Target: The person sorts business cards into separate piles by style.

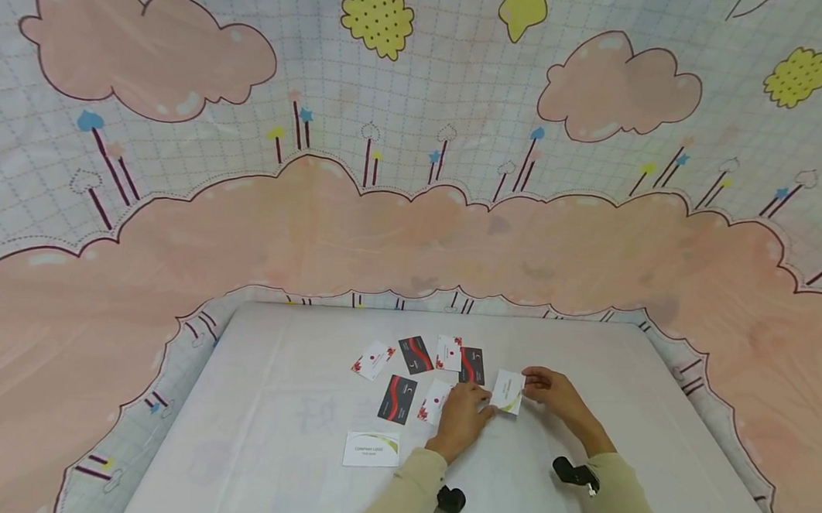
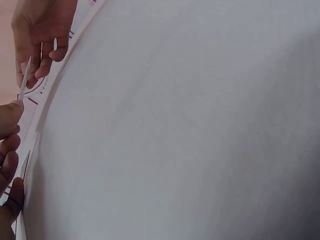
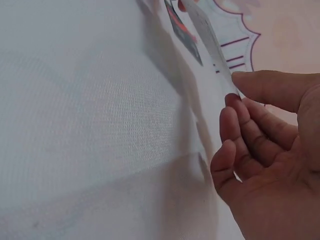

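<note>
Over the white cloth-covered table [image 1: 290,436], I pinch one white green-swooshed business card [image 1: 508,391] between my right hand [image 1: 550,392] and left hand [image 1: 461,418], six scattered cards [image 1: 416,355] left unsorted.

A table [image 1: 288,467] under a white cloth carried business cards; a white logo card [image 1: 371,449] lay nearest; two dark cards [image 1: 397,399] and several white red-marked cards [image 1: 374,360] lay farther back.

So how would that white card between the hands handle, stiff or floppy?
The white card, pinched by the left hand and right hand, shows as a thin straight edge in the wrist views: probably light and fairly stiff. Lying flat on the tablecloth, it would likely be hard to lift.
</note>
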Available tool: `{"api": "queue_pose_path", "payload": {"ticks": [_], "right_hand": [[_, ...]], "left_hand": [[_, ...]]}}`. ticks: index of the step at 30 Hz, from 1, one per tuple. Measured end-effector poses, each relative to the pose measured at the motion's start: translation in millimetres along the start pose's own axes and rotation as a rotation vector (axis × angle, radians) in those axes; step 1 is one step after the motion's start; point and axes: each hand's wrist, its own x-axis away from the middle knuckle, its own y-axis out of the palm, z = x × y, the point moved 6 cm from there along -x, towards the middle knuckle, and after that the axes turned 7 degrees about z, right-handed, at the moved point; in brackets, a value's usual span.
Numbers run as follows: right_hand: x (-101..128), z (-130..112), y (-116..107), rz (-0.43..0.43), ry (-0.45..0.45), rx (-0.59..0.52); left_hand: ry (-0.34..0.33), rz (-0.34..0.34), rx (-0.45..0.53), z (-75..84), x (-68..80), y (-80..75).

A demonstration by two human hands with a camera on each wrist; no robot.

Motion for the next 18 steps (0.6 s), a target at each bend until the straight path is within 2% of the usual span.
{"api": "queue_pose_path", "payload": {"ticks": [9,13,18], "right_hand": [[6.0,-6.9,0.5,0.016,-0.039,-0.089],[11.2,-13.4,1.9,0.057,-0.05,-0.106],[15.2,-19.5,6.0,0.123,-0.09,-0.194]], "left_hand": [[-0.029,-0.014,0.168,-8.1,-2.6,-11.9],[-0.026,-0.019,0.207,-9.4,-2.6,-16.8],[-0.05,-0.005,0.215,-9.6,-6.0,-24.7]]}}
